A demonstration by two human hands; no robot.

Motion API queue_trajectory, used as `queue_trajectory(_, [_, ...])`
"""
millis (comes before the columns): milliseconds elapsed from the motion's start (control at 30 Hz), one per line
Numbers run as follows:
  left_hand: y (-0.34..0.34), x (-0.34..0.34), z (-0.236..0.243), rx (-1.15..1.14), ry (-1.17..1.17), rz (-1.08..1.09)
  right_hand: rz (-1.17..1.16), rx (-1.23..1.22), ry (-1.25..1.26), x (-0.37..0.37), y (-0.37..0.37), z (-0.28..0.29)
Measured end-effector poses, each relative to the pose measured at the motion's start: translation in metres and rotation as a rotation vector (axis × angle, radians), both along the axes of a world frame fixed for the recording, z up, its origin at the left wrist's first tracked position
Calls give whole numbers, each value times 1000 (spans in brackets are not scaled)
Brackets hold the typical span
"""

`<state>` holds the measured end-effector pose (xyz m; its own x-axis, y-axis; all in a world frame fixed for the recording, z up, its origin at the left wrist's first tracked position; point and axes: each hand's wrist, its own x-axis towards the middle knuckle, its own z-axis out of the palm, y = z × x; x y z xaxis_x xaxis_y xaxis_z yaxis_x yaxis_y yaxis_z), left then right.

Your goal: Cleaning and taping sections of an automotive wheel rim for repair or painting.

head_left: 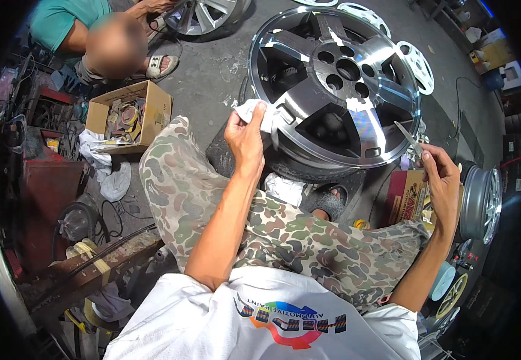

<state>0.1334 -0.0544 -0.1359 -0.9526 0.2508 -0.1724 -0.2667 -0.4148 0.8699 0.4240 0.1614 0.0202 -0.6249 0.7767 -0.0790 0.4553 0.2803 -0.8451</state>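
Observation:
A large alloy wheel rim [300, 103], with polished and dark grey faces, lies face up in front of me, slightly tilted. My left hand [246, 144] pinches a crumpled white cloth [266, 117] against the rim's near left edge. In my right hand [442, 175], off the rim's lower right side, is a narrow knife-like blade [409, 138]. Its tip points up and left toward the rim's edge. The fingers hide its handle end.
Another person [62, 27] crouches at the far left beside a silver wheel [203, 15]. An open cardboard box [152, 111] of tapes and tools stands at left. Nearer right are a red-and-yellow box [406, 195] and an upright silver rim [475, 201]. White wheel covers [415, 67] lie behind the large rim.

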Motion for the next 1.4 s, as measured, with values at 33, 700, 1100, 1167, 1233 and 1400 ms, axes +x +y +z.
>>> queue_trajectory(33, [3, -4, 1, -13, -7, 0, -6, 7, 16, 1, 0, -2])
queue_trajectory(700, [33, -70, 0, -266, 162, 86, -57, 80, -96, 3, -3, 4])
queue_trajectory(1100, [62, -145, -7, -168, 18, -87, -60, -128, 117, -35, -21, 4])
queue_trajectory(1167, [68, -153, -6, -244, 35, -96, 24, -94, 110, -52, -32, 6])
queue_trajectory(1233, [71, -154, -6, -190, 7, -103, 116, -26, 76, -73, -44, 6])
queue_trajectory(1400, [51, -118, -10, -189, 28, -40, 180, -108, 94, -152, -62, -18])
